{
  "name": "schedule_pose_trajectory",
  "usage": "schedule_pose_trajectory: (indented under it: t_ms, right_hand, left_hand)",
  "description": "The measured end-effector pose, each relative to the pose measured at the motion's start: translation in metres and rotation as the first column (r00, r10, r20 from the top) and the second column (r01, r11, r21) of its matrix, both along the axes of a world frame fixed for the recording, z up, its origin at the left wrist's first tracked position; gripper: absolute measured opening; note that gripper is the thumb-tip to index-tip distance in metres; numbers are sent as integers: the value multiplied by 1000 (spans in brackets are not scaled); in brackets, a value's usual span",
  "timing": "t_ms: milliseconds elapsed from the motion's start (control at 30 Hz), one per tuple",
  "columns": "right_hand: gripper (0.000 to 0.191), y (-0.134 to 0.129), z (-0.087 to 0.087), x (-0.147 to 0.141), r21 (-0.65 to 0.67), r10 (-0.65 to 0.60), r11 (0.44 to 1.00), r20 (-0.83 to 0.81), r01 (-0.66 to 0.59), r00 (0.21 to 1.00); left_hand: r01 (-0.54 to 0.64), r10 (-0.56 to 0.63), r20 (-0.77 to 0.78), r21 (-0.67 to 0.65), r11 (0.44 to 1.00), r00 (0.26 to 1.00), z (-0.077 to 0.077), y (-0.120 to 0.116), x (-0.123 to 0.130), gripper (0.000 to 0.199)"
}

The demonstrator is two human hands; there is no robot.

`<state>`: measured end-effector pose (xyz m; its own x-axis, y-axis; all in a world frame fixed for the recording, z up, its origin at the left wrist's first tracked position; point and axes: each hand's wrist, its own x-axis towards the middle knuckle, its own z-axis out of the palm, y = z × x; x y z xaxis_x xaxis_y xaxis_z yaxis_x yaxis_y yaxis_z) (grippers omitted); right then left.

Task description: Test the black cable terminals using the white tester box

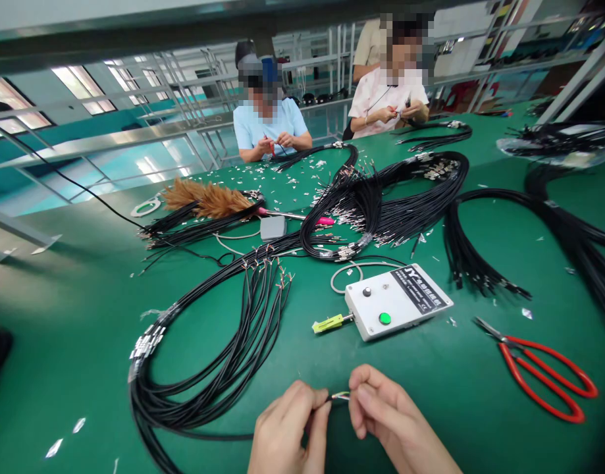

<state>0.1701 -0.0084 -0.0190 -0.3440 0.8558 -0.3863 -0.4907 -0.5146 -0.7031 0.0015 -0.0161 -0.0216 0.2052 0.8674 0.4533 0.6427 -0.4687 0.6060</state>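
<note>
Head cam: L hand [293, 424] pinching blk cable [330, 398] nr its end, R hand [386, 409] w/ fingertips closed on its thin wires [340, 396], above green table [193, 454] just nearer than white box [398, 299], red scissors [542, 375] off to R.

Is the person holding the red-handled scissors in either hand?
No, the scissors lie on the green table, apart from the left hand and right hand.
</note>
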Motion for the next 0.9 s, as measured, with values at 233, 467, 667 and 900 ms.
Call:
schedule_pose_trajectory:
  t_ms: [233,467,667,900]
  right_hand:
    - [36,4,9,6,61,24,998,72,-29,997]
    - [28,-1,-4,-1,160,7,986,288,-55,957]
    - [10,6,5,7,844,-696,375,530,-384,485]
    - [14,10,9,13,813,-743,246,508,-528,437]
  left_hand:
    - [-3,3,3,-23,1000,1000,2,0,1,13]
    - [-22,22,-17,32,999,1000,-1,-1,2,15]
    - [-13,19,61,-106,994,998,2,-2,3,13]
    - [-56,205,263,-481,875,943,-2,0,3,19]
